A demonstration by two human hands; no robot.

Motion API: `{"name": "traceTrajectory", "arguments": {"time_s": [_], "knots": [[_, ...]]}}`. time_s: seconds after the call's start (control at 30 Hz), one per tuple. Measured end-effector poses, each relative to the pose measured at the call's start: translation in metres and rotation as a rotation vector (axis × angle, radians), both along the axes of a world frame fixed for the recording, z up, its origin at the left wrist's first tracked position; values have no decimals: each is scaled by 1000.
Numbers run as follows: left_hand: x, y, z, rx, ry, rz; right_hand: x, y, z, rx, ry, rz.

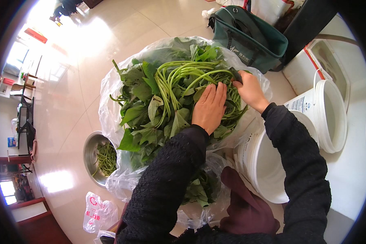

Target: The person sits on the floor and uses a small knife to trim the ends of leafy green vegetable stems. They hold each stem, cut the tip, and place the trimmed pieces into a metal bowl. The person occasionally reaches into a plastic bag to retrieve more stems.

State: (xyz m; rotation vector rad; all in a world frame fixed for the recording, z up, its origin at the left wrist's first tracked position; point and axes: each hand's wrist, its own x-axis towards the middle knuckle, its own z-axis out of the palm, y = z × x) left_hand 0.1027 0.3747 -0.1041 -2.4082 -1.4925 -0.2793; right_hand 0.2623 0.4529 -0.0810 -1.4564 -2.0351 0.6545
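A large heap of green leafy stems point(170, 94) lies on clear plastic sheeting point(109, 91) in front of me. My left hand point(209, 106) rests palm down on the stems near the heap's right side, fingers close together. Whether its fingertips grip any stems is hidden. Just to the right, my right hand point(250, 90) is closed around a dark narrow object point(236, 75) at the heap's upper right edge. One end sticks out past the fingers; the picture does not settle what it is.
On the left, a metal bowl point(90, 152) holds cut stems. White plastic buckets point(260, 164) stand at right, below a dark green bag point(247, 39) and a white foam box point(299, 68). More leaves point(199, 190) lie in plastic under my arms. A printed plastic bag point(99, 212) is on the floor.
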Motion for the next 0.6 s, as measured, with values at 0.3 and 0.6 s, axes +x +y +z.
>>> {"name": "traceTrajectory", "arguments": {"time_s": [0.3, 0.6], "knots": [[-6, 0, -14, -134, -124, 127, 7, 23, 6, 241, -284, -179], [-8, -21, 34, -311, -587, -81, 18, -36, 94, -348, 372, 44]]}}
